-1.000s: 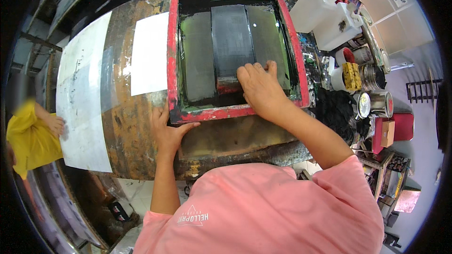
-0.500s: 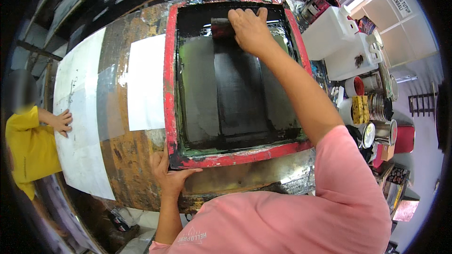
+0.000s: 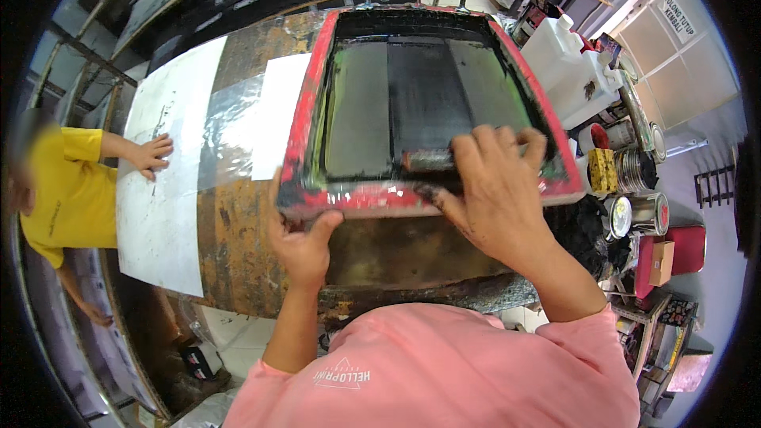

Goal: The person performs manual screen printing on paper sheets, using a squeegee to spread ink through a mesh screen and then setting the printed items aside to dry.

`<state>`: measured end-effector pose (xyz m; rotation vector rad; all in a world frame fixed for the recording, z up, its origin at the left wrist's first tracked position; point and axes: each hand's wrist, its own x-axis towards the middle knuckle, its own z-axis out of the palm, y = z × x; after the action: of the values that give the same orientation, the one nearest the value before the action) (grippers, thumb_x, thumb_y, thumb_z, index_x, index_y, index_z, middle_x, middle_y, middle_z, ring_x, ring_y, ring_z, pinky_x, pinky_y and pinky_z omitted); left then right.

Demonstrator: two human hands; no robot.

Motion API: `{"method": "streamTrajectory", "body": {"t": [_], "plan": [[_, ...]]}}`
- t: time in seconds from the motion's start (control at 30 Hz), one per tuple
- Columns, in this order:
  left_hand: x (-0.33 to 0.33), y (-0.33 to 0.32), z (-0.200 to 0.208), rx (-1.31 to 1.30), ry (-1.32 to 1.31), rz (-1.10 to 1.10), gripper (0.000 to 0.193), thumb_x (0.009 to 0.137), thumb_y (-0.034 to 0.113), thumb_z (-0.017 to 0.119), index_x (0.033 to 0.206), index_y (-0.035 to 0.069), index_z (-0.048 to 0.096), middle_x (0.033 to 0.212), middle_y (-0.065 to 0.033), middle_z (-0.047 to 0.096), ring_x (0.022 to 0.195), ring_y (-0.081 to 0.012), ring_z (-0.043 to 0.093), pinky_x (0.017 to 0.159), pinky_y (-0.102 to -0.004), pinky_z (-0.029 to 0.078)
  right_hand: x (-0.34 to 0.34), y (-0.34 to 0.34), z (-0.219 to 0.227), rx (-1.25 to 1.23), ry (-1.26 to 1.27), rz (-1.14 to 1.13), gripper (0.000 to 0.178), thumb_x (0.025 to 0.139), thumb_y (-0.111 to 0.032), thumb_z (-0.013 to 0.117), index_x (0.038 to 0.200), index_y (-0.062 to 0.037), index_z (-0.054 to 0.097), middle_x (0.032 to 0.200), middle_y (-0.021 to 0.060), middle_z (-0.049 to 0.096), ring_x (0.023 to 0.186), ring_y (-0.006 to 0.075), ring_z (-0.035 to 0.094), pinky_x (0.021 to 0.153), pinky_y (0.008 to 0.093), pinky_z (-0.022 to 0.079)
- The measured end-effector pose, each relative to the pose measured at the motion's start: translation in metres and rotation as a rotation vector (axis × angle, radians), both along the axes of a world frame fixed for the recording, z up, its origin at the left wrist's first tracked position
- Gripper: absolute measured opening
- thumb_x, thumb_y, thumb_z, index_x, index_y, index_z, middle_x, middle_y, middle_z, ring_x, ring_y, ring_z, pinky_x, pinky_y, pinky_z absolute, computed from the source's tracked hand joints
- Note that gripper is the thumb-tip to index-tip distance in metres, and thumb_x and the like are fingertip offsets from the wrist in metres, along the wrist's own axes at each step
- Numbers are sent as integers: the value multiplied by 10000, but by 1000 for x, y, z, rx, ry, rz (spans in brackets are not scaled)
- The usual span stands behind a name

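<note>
A red-edged screen printing frame (image 3: 547, 87) lies before me on the worn table, black ink over its mesh and a darker band down its middle. Its near side appears raised off the table. My left hand (image 3: 304, 242) is closed on the near left corner, its thumb against the near rim. A dark squeegee (image 3: 426, 160) rests inside the frame near that rim. My right hand (image 3: 503, 186) curls over the squeegee's right part, which it hides. Its ink-stained thumb reaches the near rim of the frame.
White paper (image 3: 281, 103) runs beside the frame's left edge, with clear film (image 3: 226, 139) and a larger white sheet (image 3: 166, 214) further left. A co-worker's hand (image 3: 151, 154) rests on that sheet. White jerrycans (image 3: 583, 71), a yellow sponge (image 3: 601, 170) and tins (image 3: 650, 212) stand to the right.
My right hand has drawn the squeegee from the frame's far end to its near end. The frame's near side has come up. My view has shifted, and the co-worker's hand stays on the sheet.
</note>
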<state>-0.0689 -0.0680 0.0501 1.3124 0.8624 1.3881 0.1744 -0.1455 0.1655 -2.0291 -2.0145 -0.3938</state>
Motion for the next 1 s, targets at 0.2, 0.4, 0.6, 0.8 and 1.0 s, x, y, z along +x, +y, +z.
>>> {"method": "streamTrajectory", "body": {"t": [0.2,0.4,0.6,0.8,1.0], "plan": [[7,55,1,216,820,138,980,891,528,792,1592,-18,379,1423,-267,565,1381,-375,500,1197,-558,321,18,44,64,347,-89,15,347,881,-375,706,1030,-79,604,947,109,618,975,327,609,910,511,384],[6,37,-57,287,1454,56,1217,839,858,555,1579,-87,354,1667,-286,310,1610,-394,142,1154,-774,-131,37,71,98,392,-212,29,368,992,-353,574,1178,-44,643,1095,188,687,1069,378,630,994,472,399],[-11,84,-17,200,1091,298,909,889,568,765,1483,-74,518,1561,-226,511,1559,-370,320,1268,-623,-35,67,94,111,313,-220,65,473,1065,-354,489,1309,25,632,1224,258,674,1127,438,606,1046,461,403],[-137,128,-38,96,1227,540,791,934,545,722,1507,29,544,1576,-139,526,1565,-328,323,1263,-641,-31,51,79,112,336,-231,-14,605,1039,-455,464,1316,66,599,1265,278,648,1178,463,572,1087,462,375],[-266,156,-30,-64,1442,723,886,951,682,613,1556,48,487,1656,-175,395,1595,-375,216,1232,-698,-49,28,75,111,324,-83,-23,488,950,-389,552,1181,38,603,1126,244,645,1050,465,548,1027,478,383]]}}
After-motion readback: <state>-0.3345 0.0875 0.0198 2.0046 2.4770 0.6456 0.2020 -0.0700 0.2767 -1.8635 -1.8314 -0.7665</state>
